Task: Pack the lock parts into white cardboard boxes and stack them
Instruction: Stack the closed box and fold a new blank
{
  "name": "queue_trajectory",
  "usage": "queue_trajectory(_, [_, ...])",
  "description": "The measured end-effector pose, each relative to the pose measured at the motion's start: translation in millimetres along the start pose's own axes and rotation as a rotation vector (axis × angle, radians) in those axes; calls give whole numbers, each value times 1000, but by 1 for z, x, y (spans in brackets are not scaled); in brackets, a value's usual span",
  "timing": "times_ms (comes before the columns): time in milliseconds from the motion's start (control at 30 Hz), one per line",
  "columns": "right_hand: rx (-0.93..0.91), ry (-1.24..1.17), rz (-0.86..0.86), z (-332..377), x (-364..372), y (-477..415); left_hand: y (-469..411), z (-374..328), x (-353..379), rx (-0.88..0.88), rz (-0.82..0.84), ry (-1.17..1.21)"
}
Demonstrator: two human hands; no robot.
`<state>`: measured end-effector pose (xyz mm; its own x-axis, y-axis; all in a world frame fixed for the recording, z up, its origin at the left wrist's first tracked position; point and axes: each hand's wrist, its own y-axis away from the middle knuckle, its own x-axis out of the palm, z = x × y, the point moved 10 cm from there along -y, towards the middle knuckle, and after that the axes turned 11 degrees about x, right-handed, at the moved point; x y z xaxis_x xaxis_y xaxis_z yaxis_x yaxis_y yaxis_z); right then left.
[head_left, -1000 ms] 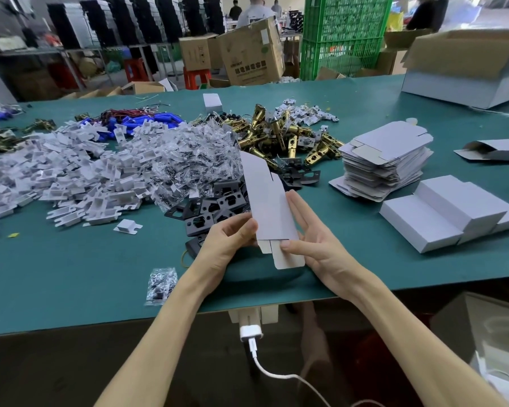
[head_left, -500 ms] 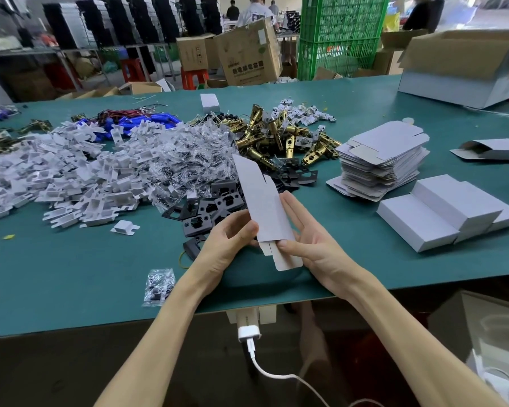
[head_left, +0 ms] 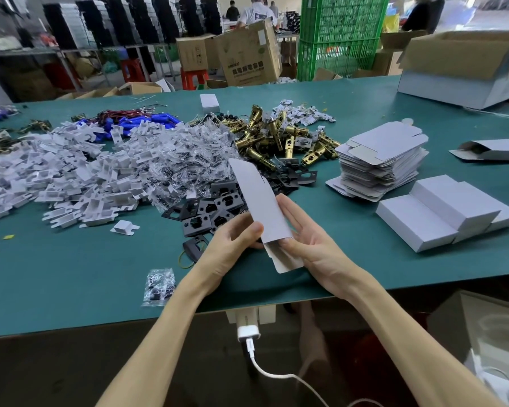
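Over the near edge of the green table (head_left: 71, 274) I hold a flat, unfolded white cardboard box (head_left: 260, 207), its long end pointing away from me. My left hand (head_left: 229, 248) pinches its left edge, thumb on top. My right hand (head_left: 309, 239) supports the right side, fingers stretched along the back and thumb pressed on the lower flap. Behind it lie black lock plates (head_left: 215, 210), brass latch bodies (head_left: 276, 139), white plastic inserts (head_left: 56, 171) and clear screw bags (head_left: 185, 154). Finished white boxes (head_left: 441, 212) are stacked at the right.
A pile of flat box blanks (head_left: 379, 160) sits right of the brass parts. One screw bag (head_left: 159, 286) lies near the front edge. A large open carton (head_left: 465, 66) stands at the far right, a half-open white box (head_left: 491, 149) beside it. A white cable (head_left: 265, 368) hangs below the table.
The flat box and both hands have barely shifted; the grip is the same.
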<state>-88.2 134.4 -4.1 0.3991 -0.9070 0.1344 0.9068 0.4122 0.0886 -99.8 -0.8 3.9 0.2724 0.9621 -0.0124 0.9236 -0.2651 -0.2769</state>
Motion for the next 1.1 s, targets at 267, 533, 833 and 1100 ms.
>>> queue_trajectory(267, [-16, 62, 33, 1, 4, -1, 1, 2, 3, -19, 50, 15])
queue_trajectory(533, [3, -2, -64, 2, -2, -3, 2, 7, 2, -38, 86, 79])
queue_trajectory(833, [9, 18, -32, 2, 5, -2, 0, 12, -6, -44, 12, 183])
queue_trajectory(1100, [11, -27, -53, 1, 1, 0, -2, 16, -13, -64, -20, 205])
